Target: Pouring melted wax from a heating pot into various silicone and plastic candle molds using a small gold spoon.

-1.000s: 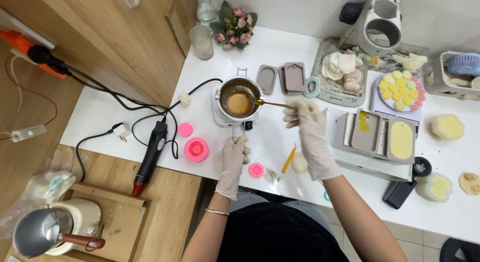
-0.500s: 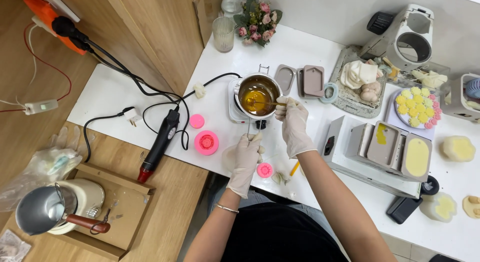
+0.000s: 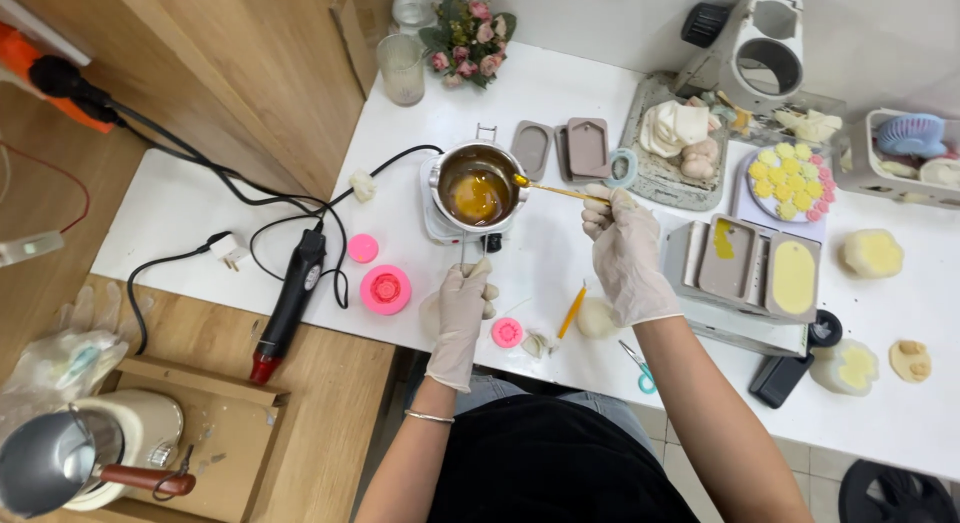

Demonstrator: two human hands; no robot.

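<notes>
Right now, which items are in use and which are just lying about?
In use: left hand on pot handle; melting pot of amber liquid; right hand holding stirring stick.

Lying about: heat gun, pink moulds, scissors, flower vase.

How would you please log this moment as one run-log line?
left hand: on pot handle | right hand: holds stick, tip at pot rim | amber liquid inside

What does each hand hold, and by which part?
Right hand holds the thin stick by its near end; left hand grips the pot's handle.
</notes>
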